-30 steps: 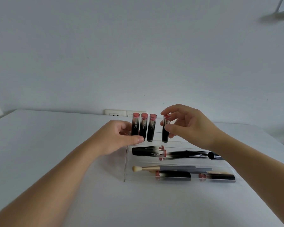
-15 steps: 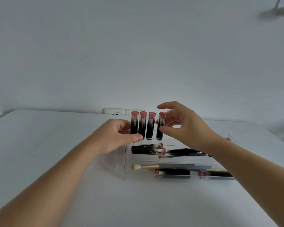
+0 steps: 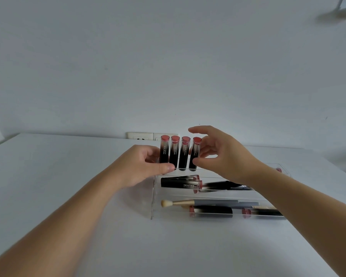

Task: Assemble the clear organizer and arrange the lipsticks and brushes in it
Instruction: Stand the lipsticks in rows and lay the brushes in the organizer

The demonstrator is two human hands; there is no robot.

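Clear organizer (image 3: pixel 152 204) — left hand (image 3: pixel 140 166) gripping its corner, right hand (image 3: pixel 220 156) loose-fingered beside upright lipsticks (image 3: pixel 179 153)

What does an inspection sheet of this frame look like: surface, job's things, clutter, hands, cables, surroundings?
Surface: white table, bare around the organizer.
Job's things: clear organizer on the table; four upright lipsticks in a row at its back left; lying lipsticks in the middle row; a makeup brush and more lying lipsticks in the front row.
Clutter: nothing seen.
Hands: left hand holds the organizer's back left corner, thumb on the front; right hand is open around the rightmost upright lipstick, contact unclear.
Cables: nothing seen.
Surroundings: plain white wall, wall socket behind the table.
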